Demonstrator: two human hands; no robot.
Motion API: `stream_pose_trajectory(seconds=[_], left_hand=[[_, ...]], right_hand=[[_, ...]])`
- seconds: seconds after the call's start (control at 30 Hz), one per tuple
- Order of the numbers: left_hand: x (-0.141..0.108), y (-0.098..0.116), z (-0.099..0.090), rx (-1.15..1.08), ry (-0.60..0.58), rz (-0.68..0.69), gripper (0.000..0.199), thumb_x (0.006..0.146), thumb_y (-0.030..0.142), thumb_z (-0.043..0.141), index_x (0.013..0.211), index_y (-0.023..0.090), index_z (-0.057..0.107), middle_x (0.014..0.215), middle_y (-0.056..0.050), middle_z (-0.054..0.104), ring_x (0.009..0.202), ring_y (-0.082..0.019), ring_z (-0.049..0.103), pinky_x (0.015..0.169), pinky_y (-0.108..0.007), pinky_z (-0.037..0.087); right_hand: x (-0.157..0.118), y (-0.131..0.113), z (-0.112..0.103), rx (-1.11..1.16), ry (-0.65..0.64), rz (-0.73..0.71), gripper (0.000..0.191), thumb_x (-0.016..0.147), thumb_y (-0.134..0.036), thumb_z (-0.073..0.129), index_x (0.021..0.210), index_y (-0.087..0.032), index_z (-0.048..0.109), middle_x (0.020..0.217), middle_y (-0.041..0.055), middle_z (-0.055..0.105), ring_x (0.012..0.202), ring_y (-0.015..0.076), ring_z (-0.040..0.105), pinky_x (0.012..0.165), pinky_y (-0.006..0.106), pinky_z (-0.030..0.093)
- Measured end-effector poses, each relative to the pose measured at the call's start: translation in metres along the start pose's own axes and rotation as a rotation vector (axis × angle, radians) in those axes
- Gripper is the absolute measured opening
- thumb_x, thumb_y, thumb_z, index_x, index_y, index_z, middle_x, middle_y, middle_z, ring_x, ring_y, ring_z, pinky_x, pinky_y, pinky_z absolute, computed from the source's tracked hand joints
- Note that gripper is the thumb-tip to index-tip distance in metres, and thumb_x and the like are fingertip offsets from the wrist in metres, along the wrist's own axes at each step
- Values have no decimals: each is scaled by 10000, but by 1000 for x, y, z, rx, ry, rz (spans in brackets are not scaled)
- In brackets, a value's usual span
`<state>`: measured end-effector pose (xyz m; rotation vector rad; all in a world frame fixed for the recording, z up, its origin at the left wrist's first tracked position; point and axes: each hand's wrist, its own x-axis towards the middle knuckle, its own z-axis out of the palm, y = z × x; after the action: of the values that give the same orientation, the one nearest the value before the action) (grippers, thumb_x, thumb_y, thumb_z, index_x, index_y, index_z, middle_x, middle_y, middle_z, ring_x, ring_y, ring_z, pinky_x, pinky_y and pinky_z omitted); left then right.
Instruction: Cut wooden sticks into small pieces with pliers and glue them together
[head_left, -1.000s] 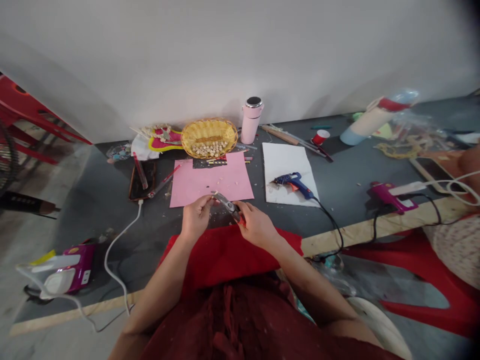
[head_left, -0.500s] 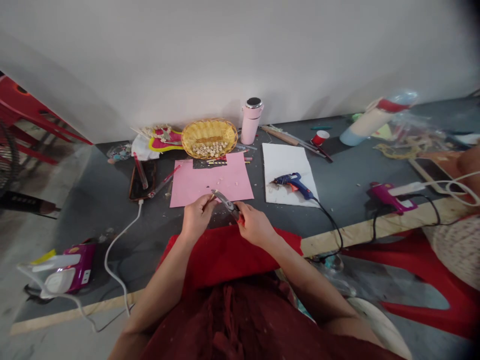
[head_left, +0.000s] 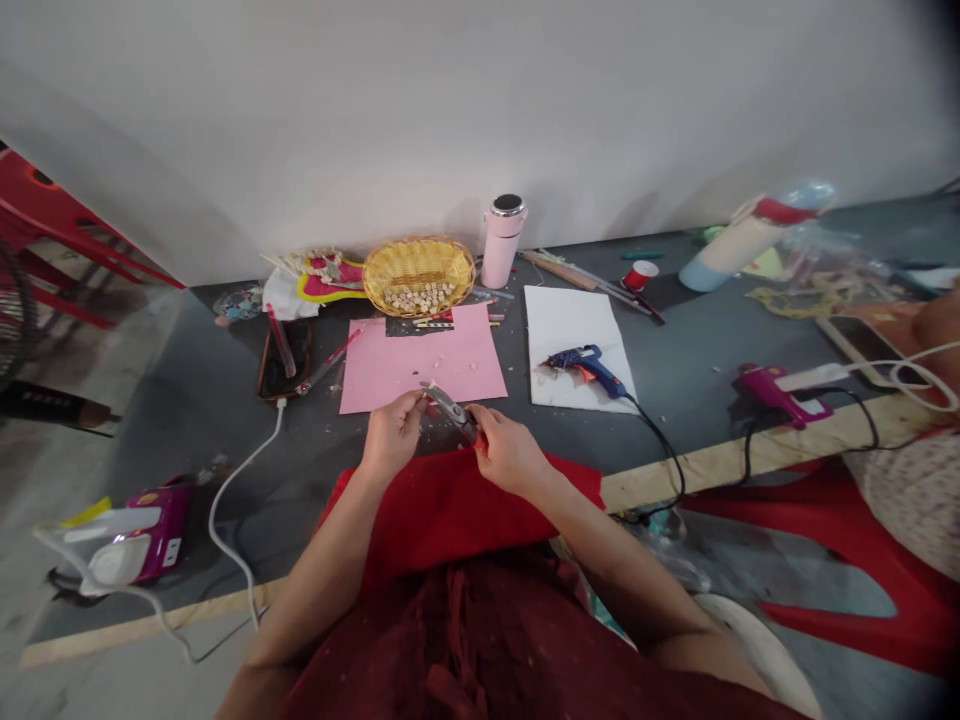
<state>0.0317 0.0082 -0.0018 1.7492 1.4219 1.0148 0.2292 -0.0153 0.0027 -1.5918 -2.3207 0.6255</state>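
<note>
My right hand (head_left: 510, 447) is closed around the red handles of a pair of pliers (head_left: 448, 406), whose metal jaws point up and left. Close to the jaw tips, my left hand (head_left: 395, 432) pinches a small pale piece, too small to name for sure. Both hands are over the near edge of a pink sheet of paper (head_left: 420, 374), on which tiny pale bits lie. Behind the paper, a yellow wicker basket (head_left: 420, 262) holds many small pale pieces. A red cloth (head_left: 457, 510) lies under my wrists.
To the right, a blue glue gun (head_left: 592, 368) rests on a white board (head_left: 551, 312). A pink flask (head_left: 502, 245) stands behind. At left are a phone (head_left: 300, 350) with a white cable and a purple power strip (head_left: 161, 530). Another person's arm (head_left: 934, 325) is at far right.
The pliers' jaws have shifted slightly and now overlap the piece by my left fingertips. My left hand has turned a little; everything else stays put.
</note>
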Motion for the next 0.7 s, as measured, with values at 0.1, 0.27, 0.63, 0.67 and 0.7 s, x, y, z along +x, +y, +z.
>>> stream_pose_trajectory(seconds=[0.1,0.27,0.63,0.67,0.7], left_hand=[[0,1,2,15,13,-25,286,918,318,438,903,166,680,820,-47,724,807,-178,670,744,-248,486],[1,1,5,65,80,-28,255,884,336,515,1003,186,683,937,-40,732,859,-176,676,773,-241,488],[1,-2,2,27,17,46,271,917,253,429,904,173,687,865,-32,731,844,-161,682,778,-234,495],[1,-2,2,26,19,37,271,918,264,430,908,173,686,855,-33,731,836,-163,682,770,-234,495],[0,-2,3,28,23,28,270,918,273,433,919,173,684,846,-33,731,829,-164,683,764,-234,494]], right_hand=[[1,-1,0,-20,-16,22,418,817,-175,473,1235,-173,458,1088,105,623,893,222,625,763,300,457],[0,0,-1,-15,5,36,406,824,-187,479,1230,-184,455,1086,99,627,886,226,629,744,300,455],[1,6,1,-12,31,-27,505,804,-151,466,1306,-161,410,1173,118,588,1000,227,591,871,323,448],[2,6,2,-6,28,-28,489,805,-149,459,1293,-160,419,1153,115,598,978,224,599,853,318,451],[2,5,2,-3,23,-28,472,808,-150,454,1279,-161,429,1132,111,607,957,222,606,832,313,454]])
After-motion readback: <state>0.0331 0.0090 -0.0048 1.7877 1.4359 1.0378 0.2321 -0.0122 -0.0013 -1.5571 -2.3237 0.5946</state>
